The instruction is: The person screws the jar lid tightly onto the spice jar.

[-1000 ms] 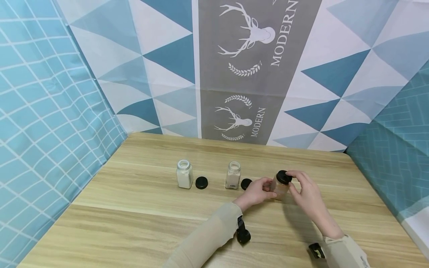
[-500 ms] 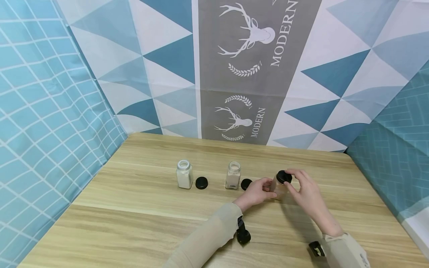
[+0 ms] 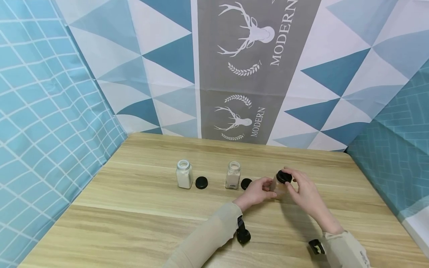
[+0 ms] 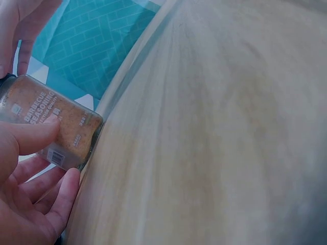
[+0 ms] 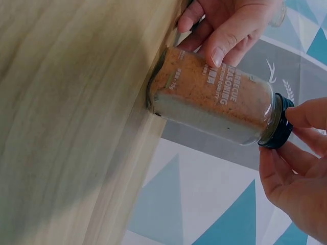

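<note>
A glass jar of orange-brown barbecue seasoning (image 5: pixel 204 92) stands on the wooden table, its black lid (image 3: pixel 284 176) on its mouth. My left hand (image 3: pixel 256 191) grips the lower part of the jar from the left, thumb across the printed label in the left wrist view. With thumb and fingers my right hand (image 3: pixel 306 193) pinches the lid's edge from the right. Left of these are an open jar of pale powder (image 3: pixel 233 178) with a black lid (image 3: pixel 246 183) near it, partly behind my left hand, and an open jar of white powder (image 3: pixel 184 176) beside another black lid (image 3: pixel 202 182).
The wooden table (image 3: pixel 134 223) ends at a patterned cloth backdrop (image 3: pixel 234 82) behind, with blue tiled cloth (image 3: pixel 43 111) at the left and teal cloth (image 3: pixel 395 141) at the right. Black straps (image 3: pixel 242 232) sit at the wrists over beige sleeves.
My right fingers have shifted slightly around the lid, the thumb coming up onto its near edge. The left hand and the jar stay in place.
</note>
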Tool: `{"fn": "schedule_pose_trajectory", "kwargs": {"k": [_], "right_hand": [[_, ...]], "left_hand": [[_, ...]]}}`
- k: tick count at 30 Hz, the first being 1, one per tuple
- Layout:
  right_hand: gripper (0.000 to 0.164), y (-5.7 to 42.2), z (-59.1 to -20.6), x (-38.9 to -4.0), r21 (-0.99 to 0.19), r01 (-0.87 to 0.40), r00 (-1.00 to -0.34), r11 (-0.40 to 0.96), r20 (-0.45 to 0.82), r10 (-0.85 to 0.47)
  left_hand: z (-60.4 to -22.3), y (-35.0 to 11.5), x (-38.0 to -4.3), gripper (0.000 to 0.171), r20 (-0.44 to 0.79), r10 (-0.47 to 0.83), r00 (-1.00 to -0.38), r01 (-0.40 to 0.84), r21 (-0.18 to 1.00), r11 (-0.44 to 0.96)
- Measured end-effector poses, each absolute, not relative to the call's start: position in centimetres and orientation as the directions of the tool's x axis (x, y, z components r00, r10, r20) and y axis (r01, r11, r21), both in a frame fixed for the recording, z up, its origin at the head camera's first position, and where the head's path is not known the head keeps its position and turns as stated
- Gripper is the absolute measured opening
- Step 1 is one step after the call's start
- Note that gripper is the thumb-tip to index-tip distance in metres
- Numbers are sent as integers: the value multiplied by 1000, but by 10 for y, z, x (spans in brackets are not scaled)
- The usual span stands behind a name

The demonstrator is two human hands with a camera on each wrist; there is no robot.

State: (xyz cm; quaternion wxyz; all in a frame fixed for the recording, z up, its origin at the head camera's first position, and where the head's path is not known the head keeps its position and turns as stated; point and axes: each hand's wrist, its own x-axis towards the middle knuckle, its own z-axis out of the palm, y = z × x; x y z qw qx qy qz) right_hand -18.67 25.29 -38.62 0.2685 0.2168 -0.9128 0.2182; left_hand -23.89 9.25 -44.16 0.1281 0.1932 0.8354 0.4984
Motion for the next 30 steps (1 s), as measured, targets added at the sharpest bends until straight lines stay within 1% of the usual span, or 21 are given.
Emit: {"fn": "schedule_pose_trajectory", "kwargs": {"k": [6,9,16,24,30], "right_hand": [[45,259,-385,-189,-284,-551,-760,785,560,-331],[45,263,-385,-190,-303,-566,-763,767,544,-348],[35,266,-383,-192,-343,-551,-787,761,518,-336],[30,268,-387,-193,-302,-580,-741,757,581,-336],[28,267,-392,-193,-309,-588,-716,747,628,-304]], "left_hand": [[-440,92,-239,47,-25,456,-889,193,885,425],[-438,92,-239,47,-30,462,-886,189,887,421],[-438,91,-239,47,-17,471,-882,204,887,414],[-440,92,-237,47,-23,457,-889,202,876,437],[-441,94,-235,46,-13,444,-896,211,867,451]]}}
